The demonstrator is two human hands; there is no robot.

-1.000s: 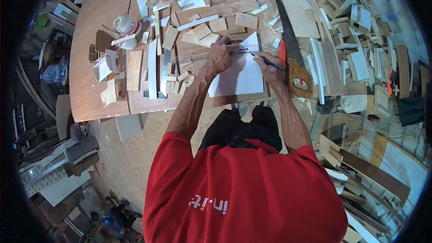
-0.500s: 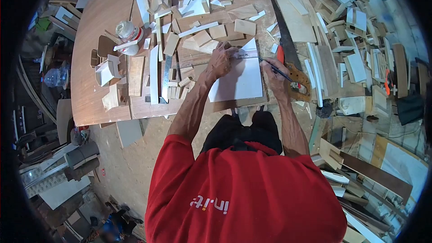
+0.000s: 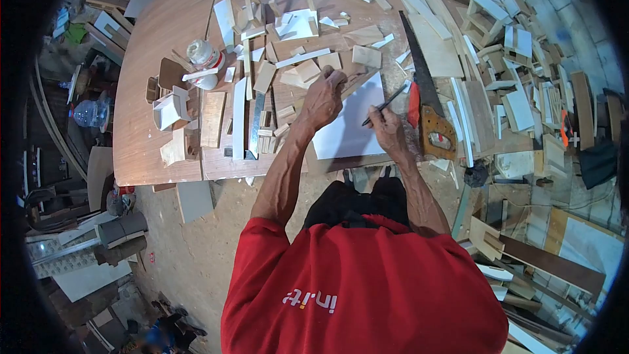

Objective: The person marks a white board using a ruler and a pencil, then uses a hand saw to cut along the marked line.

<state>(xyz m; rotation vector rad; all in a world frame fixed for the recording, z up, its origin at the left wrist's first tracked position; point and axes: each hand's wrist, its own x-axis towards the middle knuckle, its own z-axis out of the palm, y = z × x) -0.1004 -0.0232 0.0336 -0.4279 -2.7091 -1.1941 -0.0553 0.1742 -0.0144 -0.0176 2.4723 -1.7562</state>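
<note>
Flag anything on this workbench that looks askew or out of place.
Nothing looks spilled or broken. The oddity is clutter: wood offcuts lie scattered at all angles around the white board, and a handsaw lies loose right beside the right hand, which holds a pencil.

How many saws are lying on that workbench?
1. The handsaw lies just right of the white board, beside the right hand, which holds a pencil. More may lie hidden.
</note>
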